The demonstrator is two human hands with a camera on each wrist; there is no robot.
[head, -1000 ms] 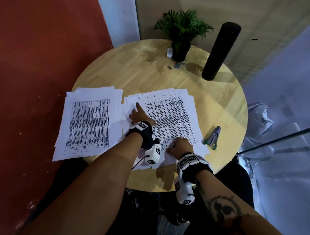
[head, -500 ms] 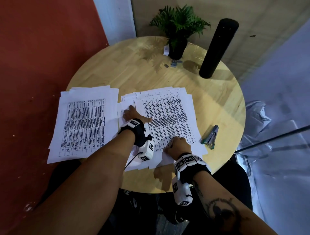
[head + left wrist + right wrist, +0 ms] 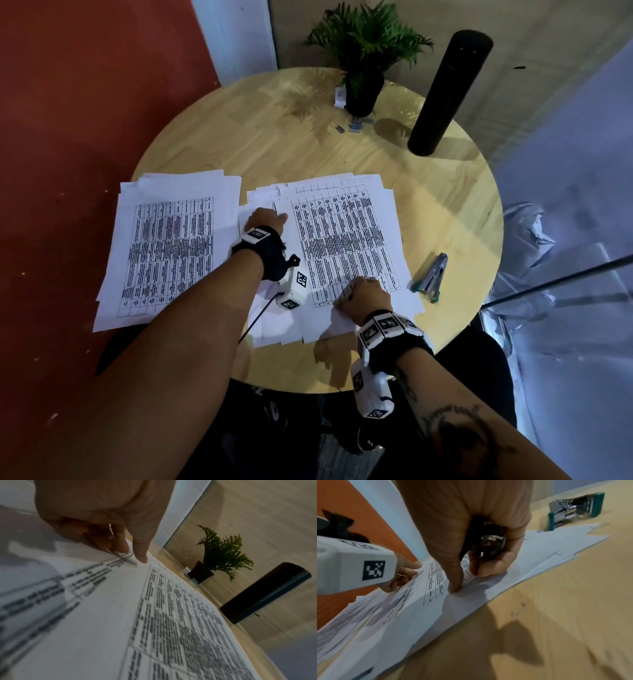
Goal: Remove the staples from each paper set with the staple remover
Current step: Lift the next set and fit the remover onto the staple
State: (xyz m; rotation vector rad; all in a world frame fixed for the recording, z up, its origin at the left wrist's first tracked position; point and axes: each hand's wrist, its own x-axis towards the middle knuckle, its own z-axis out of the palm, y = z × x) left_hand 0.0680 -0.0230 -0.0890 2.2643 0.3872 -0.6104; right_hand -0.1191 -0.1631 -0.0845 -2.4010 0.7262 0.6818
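On the round wooden table (image 3: 445,212), the left hand (image 3: 262,219) presses flat fingers on the paper stack (image 3: 346,240); the right hand (image 3: 364,296) grips a metal staple remover (image 3: 489,540) at its near edge

— Where were the arms?

— Both forearms reached in from the near edge of the counter, each wrist strapped with a black band and a white marker block.

— And the left hand (image 3: 262,219)?

— It lay palm down, forefinger out straight, its tip pressing down.

— The right hand (image 3: 364,298)?

— It was fisted, fingers curled round something dark and metallic, thumb tip pressing down.
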